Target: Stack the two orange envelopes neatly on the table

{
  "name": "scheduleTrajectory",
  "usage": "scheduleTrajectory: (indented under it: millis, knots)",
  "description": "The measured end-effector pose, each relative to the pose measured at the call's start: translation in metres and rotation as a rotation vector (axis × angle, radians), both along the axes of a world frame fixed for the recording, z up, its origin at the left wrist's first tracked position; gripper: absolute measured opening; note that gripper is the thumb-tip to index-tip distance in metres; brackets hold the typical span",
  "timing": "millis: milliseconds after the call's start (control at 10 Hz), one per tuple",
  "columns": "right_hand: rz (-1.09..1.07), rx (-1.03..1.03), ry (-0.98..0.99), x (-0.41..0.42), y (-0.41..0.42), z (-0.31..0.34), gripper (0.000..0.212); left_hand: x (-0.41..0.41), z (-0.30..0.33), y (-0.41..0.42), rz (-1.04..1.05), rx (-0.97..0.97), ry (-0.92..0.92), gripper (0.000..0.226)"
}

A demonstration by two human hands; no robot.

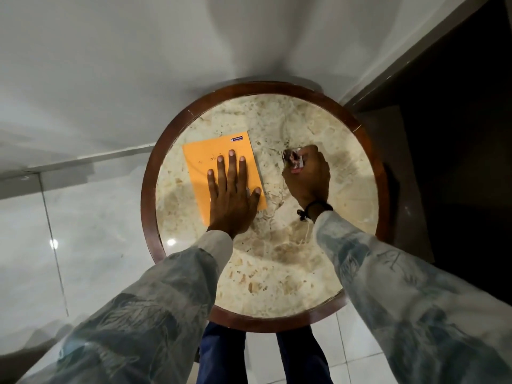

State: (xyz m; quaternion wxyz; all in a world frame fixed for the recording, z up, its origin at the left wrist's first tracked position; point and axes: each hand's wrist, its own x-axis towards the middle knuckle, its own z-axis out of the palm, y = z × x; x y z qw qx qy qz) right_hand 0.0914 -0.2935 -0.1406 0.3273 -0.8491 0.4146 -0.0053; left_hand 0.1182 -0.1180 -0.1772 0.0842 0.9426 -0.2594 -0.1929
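Two hands work over a round bench (357, 173). The left hand (232, 198) lies flat with fingers spread, palm pressing down on an orange envelope (205, 162), gripping nothing. The right hand (307, 176) has its grip closed around a small card or packet with a printed picture (293, 161), held just above the bench to the right of the envelope; what it is exactly cannot be told. A dark band (315, 207) circles the right wrist, and both sleeves are pale with a faded pattern.

Only one orange surface shows; whether a second envelope lies beneath it cannot be told. It rests left of the bench's centre, its long axis running from the near edge to the far edge, tilted slightly so the far end leans left. A small blue-and-white label (237, 138) sits at its far right corner, and faint handwriting marks the middle.

Beige mottled stone forms the bench top, ringed by a dark wooden rim (149, 173). Beyond stand a white wall and glossy pale floor tiles (91, 217), with a dark area to the right.
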Motion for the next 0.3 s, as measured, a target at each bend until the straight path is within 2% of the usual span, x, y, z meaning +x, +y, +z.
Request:
scheduleTrajectory:
  millis: [200,300]
  knots:
    - [0.033,0.003,0.003,0.0035,-0.0022,0.0003,0.045,-0.0003,0.0031,-0.0001,0.008,-0.022,0.017,0.077]
    - [-0.043,0.021,-0.032,0.0012,-0.006,0.0048,0.051,0.0007,0.0015,-0.0003,0.018,-0.02,0.002,0.077]
